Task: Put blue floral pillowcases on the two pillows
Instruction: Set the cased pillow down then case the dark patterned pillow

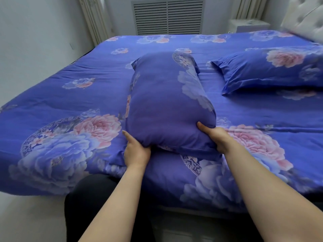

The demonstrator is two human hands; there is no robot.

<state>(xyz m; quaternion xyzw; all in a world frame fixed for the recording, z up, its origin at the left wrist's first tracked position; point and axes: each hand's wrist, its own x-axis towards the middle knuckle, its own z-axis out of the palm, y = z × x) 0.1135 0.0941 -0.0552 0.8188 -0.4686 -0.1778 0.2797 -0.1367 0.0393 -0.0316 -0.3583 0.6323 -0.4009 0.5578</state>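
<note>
A plump pillow in a blue floral pillowcase [167,102] lies lengthwise in the middle of the bed, its near end raised a little. My left hand [135,151] grips its near left corner from below. At the near right corner my right hand [215,137] holds the case's edge, thumb on top. A second pillow in a matching blue floral pillowcase [272,70] lies flat at the right, near the headboard.
The bed [61,102] carries a blue quilt with pink and pale blue flowers. A tufted white headboard [302,16] stands at the far right, a vent grille [167,15] on the back wall, a small white stand [250,25] beside it. Pale floor lies at the left.
</note>
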